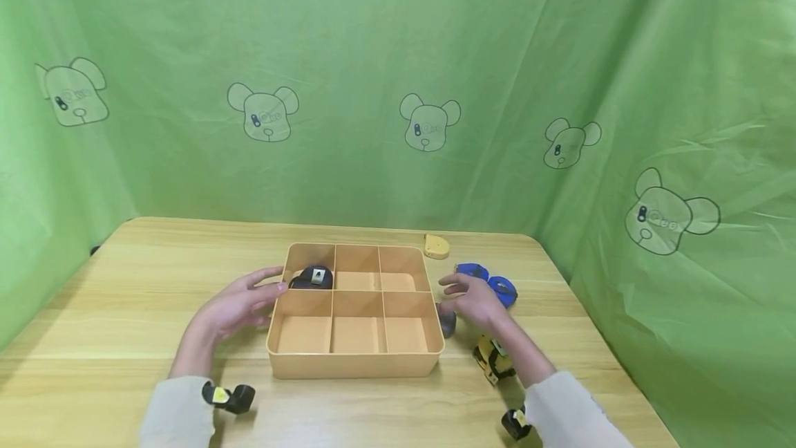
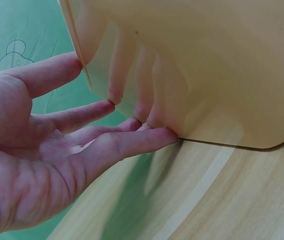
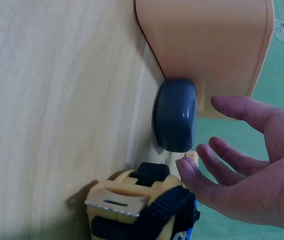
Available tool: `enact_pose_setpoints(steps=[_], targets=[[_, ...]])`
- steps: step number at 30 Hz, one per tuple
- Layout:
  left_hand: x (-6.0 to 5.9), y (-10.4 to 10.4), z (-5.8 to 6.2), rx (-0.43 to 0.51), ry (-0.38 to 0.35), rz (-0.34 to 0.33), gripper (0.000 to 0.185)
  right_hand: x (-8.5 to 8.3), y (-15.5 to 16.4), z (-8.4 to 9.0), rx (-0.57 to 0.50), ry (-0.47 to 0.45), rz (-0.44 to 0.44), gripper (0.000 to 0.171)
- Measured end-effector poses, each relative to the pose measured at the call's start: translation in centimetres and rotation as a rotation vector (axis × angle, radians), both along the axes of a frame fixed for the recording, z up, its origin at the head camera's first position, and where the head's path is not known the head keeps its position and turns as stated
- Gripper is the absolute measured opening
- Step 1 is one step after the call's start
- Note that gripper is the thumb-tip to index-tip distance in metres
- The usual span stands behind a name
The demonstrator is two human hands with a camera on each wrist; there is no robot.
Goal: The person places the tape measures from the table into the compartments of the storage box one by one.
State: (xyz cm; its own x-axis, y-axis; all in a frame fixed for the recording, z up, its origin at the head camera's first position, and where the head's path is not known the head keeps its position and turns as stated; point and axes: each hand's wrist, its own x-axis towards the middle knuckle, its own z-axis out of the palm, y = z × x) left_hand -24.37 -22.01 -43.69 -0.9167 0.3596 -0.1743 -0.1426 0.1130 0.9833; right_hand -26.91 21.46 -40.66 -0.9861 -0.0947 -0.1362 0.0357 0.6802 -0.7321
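Note:
A tan box with several compartments stands on the table. My left hand is at its left side, fingers extended; in the left wrist view the fingertips touch the outer wall. In the far left compartment lies a black tape measure with a pale label. My right hand hovers off the box's right side, fingers spread and loosely bent, holding nothing. Beside the fingers, against the box wall, sits a smooth dark grey rounded case. A yellow and black tape measure lies nearer to me, under the right forearm.
Two blue round tape measures lie just beyond my right hand, partly overlapped by it. A small yellow tape measure is behind the box's far right corner. Green curtains hang behind and beside the wooden table.

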Motion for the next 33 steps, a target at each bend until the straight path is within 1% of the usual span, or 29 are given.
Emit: enact_pose_setpoints(steps=[8,15,24,33], targets=[[0.0,0.0,0.0,-0.002,-0.001,-0.007,0.081,0.3,0.1,-0.3,0.020,-0.031,0.071,0.061],[-0.1,-0.1,-0.1,-0.007,0.004,-0.006,0.080,0.3,0.0,-0.6,0.022,-0.028,0.087,0.063],[0.0,0.0,-0.2,0.001,0.000,0.004,0.080,0.3,0.1,-1.1,0.061,-0.066,0.107,0.073],[0.0,-0.1,-0.2,-0.010,0.006,0.000,0.080,0.1,0.5,-1.5,0.032,-0.078,0.140,0.079]])
